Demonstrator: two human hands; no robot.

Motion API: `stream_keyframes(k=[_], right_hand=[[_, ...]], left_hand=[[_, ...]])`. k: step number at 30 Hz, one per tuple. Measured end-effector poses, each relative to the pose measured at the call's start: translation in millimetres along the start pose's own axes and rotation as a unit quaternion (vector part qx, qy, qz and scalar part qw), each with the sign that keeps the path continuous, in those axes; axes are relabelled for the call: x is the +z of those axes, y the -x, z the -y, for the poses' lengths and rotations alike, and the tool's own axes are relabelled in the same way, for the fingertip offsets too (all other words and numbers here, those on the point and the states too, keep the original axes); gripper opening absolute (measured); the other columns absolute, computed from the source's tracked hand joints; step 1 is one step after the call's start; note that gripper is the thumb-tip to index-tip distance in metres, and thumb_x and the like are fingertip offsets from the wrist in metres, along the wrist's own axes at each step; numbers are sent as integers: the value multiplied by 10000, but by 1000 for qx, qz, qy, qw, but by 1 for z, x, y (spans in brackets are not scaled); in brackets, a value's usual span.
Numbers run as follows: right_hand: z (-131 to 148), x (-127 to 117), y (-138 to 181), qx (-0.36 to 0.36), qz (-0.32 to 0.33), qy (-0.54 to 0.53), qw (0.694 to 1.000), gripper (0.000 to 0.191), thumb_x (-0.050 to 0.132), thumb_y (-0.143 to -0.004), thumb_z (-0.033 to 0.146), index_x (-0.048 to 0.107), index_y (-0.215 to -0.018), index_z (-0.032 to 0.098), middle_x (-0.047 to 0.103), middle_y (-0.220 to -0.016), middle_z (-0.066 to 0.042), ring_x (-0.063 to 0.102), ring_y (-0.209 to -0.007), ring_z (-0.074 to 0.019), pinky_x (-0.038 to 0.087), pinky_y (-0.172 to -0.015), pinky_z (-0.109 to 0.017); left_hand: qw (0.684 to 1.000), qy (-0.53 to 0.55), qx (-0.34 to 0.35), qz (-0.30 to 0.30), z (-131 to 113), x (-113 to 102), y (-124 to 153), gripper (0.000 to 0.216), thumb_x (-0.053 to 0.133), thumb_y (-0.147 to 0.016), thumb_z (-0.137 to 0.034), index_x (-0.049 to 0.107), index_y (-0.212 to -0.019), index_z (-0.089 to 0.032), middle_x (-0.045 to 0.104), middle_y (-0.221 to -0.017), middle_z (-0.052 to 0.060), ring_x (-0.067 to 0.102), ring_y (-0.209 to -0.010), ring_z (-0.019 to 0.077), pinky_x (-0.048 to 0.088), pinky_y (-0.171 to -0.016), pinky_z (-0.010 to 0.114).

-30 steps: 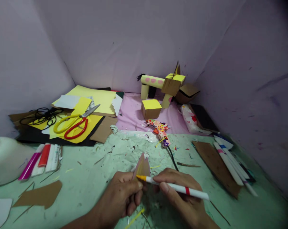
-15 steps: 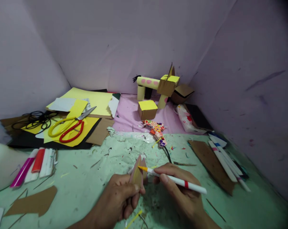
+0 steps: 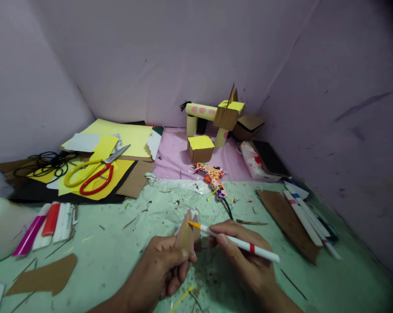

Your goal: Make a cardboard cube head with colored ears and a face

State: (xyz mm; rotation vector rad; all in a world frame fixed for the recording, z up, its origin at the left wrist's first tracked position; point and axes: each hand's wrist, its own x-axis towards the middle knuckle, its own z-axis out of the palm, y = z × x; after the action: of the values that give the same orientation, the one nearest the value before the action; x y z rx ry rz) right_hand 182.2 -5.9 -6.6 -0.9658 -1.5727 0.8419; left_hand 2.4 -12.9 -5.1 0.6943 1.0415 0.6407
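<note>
My left hand (image 3: 162,269) pinches a small folded cardboard piece (image 3: 186,234), pointed at the top, just above the green table top (image 3: 118,243). My right hand (image 3: 245,256) grips a white marker with a red band (image 3: 238,243). Its yellow-orange tip touches the upper part of the cardboard piece. Both hands are low in the middle of the view, close together.
Red and yellow scissors (image 3: 92,169) lie on yellow paper at left, beside a black cord (image 3: 46,161). More markers (image 3: 49,226) lie at left and others (image 3: 305,215) on brown card at right. A patterned glue gun (image 3: 214,176), a yellow-topped box (image 3: 200,148) and a cardboard animal figure (image 3: 216,117) stand behind.
The marker tip has shifted from the base of the cardboard piece up to its upper part. The view has drifted slightly, and both hands stay in place.
</note>
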Motion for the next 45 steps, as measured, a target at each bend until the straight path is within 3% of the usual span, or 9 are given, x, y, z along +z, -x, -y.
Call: stream_keyframes(k=[6, 14, 22, 28, 35, 41, 45], right_hand=[[1, -2, 3, 18, 35, -10, 999, 161, 566, -830, 209, 709, -758, 188, 650, -584, -22, 595, -516, -148, 430, -467, -241], [3, 0, -3, 7, -10, -6, 1000, 190, 565, -834, 153, 717, -925, 223, 692, -682, -24, 644, -600, -167, 498, -553, -275], [-2, -1, 5, 66, 3, -50, 997, 169, 575, -833, 256, 717, -764, 195, 644, -567, -20, 583, -511, -152, 423, -478, -248], [1, -1, -2, 35, -3, -36, 999, 158, 569, -840, 191, 718, -886, 212, 681, -657, -23, 629, -585, -163, 470, -548, -262], [-2, -1, 6, 62, 31, -53, 996, 166, 576, -829, 252, 713, -755, 195, 632, -575, -12, 574, -515, -144, 411, -483, -240], [-1, -1, 0, 32, 9, -30, 999, 176, 558, -850, 171, 708, -903, 247, 677, -690, 0, 625, -627, -138, 461, -584, -233], [1, 0, -1, 35, 19, -29, 999, 170, 560, -847, 171, 707, -893, 245, 675, -677, 3, 622, -617, -134, 460, -571, -225]], left_hand=[[1000, 3, -6, -14, -1, 0, 0, 236, 583, -674, -373, 629, -664, -142, 455, -415, -63, 243, -284, 22, 131, -307, 166], [1000, 0, 9, 3, 0, -3, 0, 231, 580, -692, -375, 612, -665, -147, 436, -410, -65, 245, -305, 26, 140, -318, 162], [1000, -1, 7, -7, 0, -3, 1, 223, 576, -697, -356, 623, -661, -141, 446, -426, -56, 271, -315, 29, 146, -329, 167], [1000, -7, 19, -1, -2, -1, 1, 233, 564, -684, -362, 615, -654, -137, 442, -410, -57, 254, -294, 24, 142, -314, 167], [1000, -20, 3, -6, 0, -1, 0, 235, 567, -663, -364, 627, -659, -137, 462, -408, -58, 262, -275, 22, 142, -302, 166], [999, -49, 12, 4, -2, -1, 0, 228, 548, -668, -363, 601, -648, -143, 461, -419, -57, 267, -286, 27, 143, -306, 165], [999, -52, 11, -5, -3, 0, 1, 232, 545, -655, -374, 597, -656, -148, 449, -420, -65, 270, -291, 31, 147, -306, 168]])
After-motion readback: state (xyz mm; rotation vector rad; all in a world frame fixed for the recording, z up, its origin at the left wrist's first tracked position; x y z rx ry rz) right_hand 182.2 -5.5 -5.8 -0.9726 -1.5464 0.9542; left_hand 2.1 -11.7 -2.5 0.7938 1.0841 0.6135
